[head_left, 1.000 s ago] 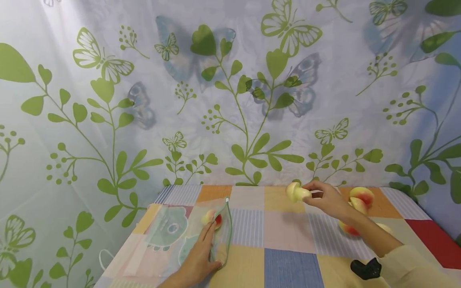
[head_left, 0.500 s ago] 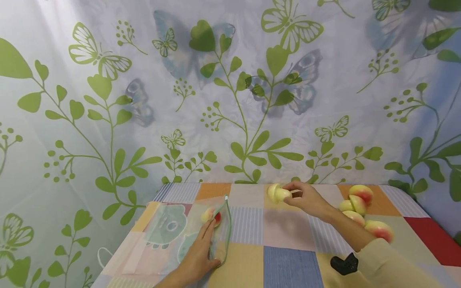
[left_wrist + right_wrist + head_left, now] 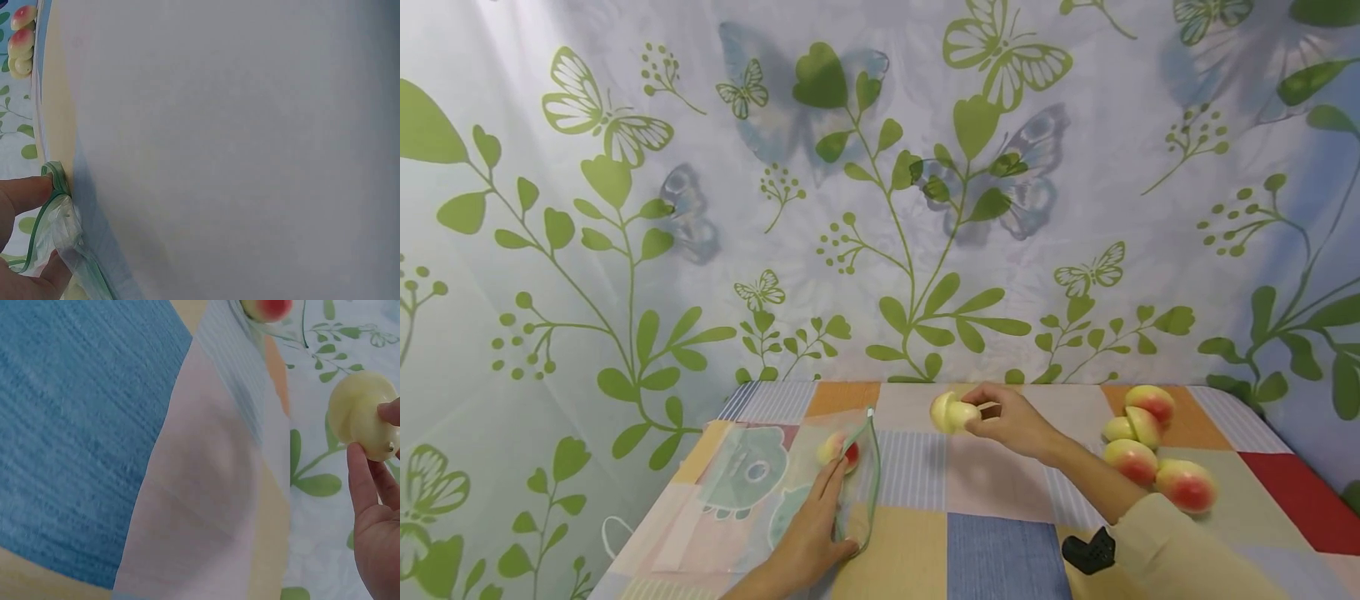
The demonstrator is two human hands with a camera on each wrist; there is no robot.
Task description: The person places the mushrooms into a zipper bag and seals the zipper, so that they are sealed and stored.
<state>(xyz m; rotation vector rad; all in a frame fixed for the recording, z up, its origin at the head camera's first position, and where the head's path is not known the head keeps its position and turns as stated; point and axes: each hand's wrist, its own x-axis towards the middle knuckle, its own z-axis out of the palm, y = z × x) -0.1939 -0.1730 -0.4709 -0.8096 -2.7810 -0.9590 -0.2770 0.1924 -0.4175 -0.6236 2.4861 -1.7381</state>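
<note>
My left hand holds the mouth edge of a clear zip bag with a green seal and printed dinosaur figures. Its mouth gapes toward the right, and a yellow-red toy fruit shows through the plastic. In the left wrist view the thumb and fingers sit at the green seal. My right hand pinches a pale yellow mushroom-shaped toy above the patchwork cloth, apart from the bag. In the right wrist view this toy sits between thumb and fingertips.
Several yellow-red toy fruits lie at the right with another pale yellow mushroom-shaped toy. A patchwork cloth covers the table. Behind it hangs a leaf-and-butterfly curtain. A white cord loops beside the left edge.
My right hand has carried the mushroom-shaped toy leftward, toward the bag, uncovering more of the fruits at the right. The left hand and bag stay in place.
</note>
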